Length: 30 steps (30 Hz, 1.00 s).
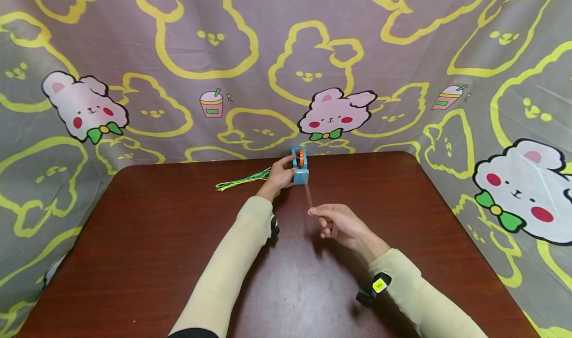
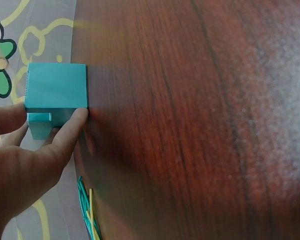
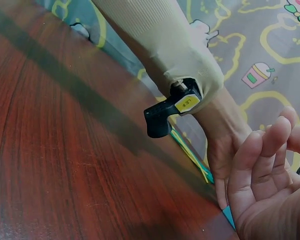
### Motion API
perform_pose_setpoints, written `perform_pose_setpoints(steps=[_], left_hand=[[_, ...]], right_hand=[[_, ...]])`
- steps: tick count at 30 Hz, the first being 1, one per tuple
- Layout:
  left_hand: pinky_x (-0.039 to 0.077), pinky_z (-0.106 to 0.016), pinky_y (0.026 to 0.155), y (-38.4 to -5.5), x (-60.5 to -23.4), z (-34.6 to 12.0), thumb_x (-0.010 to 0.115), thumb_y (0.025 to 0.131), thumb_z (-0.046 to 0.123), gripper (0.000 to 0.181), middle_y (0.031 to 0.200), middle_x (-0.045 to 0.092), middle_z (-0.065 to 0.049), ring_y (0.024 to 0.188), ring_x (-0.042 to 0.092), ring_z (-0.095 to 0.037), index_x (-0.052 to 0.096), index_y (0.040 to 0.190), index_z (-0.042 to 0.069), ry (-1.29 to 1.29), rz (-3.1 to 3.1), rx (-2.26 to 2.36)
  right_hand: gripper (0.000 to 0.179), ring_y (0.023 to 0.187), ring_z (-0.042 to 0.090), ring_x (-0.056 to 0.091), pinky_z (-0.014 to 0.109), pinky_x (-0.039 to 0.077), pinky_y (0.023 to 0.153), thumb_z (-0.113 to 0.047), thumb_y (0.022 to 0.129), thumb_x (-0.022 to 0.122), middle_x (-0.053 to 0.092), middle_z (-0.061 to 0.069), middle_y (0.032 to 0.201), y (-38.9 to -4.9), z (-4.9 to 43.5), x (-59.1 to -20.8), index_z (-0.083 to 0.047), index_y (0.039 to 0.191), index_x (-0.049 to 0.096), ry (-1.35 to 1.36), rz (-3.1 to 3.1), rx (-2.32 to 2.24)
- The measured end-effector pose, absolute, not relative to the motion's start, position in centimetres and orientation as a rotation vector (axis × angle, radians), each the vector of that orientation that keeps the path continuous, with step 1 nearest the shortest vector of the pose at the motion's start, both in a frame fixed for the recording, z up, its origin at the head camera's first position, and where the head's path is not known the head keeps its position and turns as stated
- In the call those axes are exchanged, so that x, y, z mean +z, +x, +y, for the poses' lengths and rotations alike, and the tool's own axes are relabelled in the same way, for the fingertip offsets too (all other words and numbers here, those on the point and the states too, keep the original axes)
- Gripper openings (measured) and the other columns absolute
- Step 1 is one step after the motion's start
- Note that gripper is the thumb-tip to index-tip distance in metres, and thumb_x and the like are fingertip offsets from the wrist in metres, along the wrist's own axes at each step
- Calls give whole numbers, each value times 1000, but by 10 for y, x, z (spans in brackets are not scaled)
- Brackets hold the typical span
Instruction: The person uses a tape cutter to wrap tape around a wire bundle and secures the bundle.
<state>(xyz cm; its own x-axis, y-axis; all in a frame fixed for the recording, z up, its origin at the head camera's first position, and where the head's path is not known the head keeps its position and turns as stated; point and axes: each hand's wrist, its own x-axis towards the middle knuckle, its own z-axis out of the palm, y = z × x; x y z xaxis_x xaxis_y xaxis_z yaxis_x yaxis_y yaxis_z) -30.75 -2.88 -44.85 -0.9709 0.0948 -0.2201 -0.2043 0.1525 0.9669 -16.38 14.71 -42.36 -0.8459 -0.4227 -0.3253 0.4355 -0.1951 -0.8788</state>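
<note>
Right grip (image 1: 341, 224): pinched a translucent tape strip (image 1: 309, 196).
Left grip (image 1: 280, 175): held the dispenser, nearer than the right.
Blue tape dispenser (image 1: 301, 178): was by the worktop's (image 1: 156, 258) far edge, ahead-left of the right grip, long axis pointing away.
Yellow wrist label (image 1: 380, 285): too small to read.

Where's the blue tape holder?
In the head view, the tape holder is far back on the table, held by the left hand, right of the cords.

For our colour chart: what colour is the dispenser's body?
Turquoise; the dispenser body shows best in the left wrist view.
</note>
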Motion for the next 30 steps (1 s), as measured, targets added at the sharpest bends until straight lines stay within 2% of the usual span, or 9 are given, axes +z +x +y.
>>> perform_pose_setpoints(steps=[8, 30], left_hand=[[51, -42, 79, -307, -447, -29, 50, 94, 5, 47, 134, 47, -9, 101, 57, -23, 49, 136, 26, -105, 2206, 1895], [49, -45, 82, -305, -446, -29, 49, 94, 4, 48, 134, 46, -12, 106, 55, -27, 47, 137, 23, -104, 2160, 1918]], right_hand=[[22, 42, 8, 47, 26, 47, 51, -18, 86, 66, 49, -3, 53, -158, 147, -425, 1, 98, 65, 10, 1530, -2073], [15, 42, 7, 46, 26, 46, 50, -18, 86, 66, 49, -3, 53, -141, 149, -415, -5, 92, 69, -55, 1550, -2057]])
